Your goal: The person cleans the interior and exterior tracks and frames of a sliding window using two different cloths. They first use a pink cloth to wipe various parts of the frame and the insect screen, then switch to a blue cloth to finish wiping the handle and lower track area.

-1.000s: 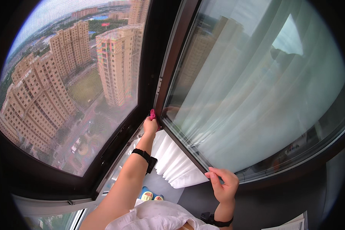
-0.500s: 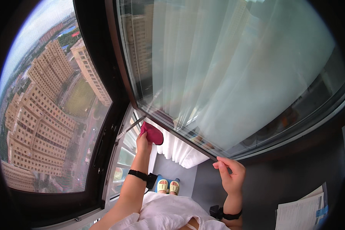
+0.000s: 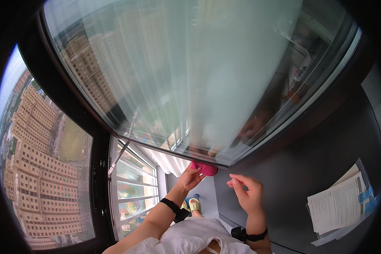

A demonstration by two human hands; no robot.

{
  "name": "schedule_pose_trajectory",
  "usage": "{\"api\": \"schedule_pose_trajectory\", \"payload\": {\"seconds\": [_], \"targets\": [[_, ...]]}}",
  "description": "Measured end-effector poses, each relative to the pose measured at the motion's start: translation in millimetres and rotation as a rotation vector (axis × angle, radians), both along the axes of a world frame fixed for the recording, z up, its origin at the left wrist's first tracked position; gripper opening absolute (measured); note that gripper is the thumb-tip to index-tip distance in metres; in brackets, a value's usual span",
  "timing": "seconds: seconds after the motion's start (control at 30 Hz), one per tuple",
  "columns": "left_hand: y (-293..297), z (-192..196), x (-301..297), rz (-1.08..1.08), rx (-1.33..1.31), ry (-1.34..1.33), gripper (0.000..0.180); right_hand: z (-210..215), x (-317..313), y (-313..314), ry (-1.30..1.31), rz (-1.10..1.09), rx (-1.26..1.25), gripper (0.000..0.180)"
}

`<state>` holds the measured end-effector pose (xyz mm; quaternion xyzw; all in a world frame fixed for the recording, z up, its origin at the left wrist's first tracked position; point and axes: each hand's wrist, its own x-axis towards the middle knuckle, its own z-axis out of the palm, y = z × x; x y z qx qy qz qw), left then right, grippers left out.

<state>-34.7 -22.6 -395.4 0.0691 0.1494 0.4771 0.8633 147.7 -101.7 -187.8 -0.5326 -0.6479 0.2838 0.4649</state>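
Pink cloth (image 3: 208,169) seemed light, soft, best held by left end; left hand (image 3: 189,179) pinched it; right hand (image 3: 248,191), fingertips together.

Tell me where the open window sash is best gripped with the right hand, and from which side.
Probably the near corner of the window sash, coming from the person's side, slightly right. Two dark edges meet there, likely giving fingers a rim to hook, while the middle is flat glass. The right hand is just below that corner in the picture; the left hand holds a pink cloth.
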Motion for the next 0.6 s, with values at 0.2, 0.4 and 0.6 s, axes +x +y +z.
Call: {"api": "schedule_pose_trajectory", "payload": {"seconds": [0.2,0.4,0.6], "targets": [[-2.7,-4.7,76.4,-0.224,0.006,-0.021,0.038,-19.9,25.7,-24.7,0.055,-0.133,-0.061,0.015],[-2.4,-27.6,112.1,-0.336,0.022,-0.096,0.036,-71.1,48.8,-48.2,0.068,-0.251,-0.112,0.025],[-11.4,25.1,132.3,-0.665,0.139,0.179,0.043,-178.7,79.2,-27.2,1.33,-0.458,-0.528,0.043]]}}
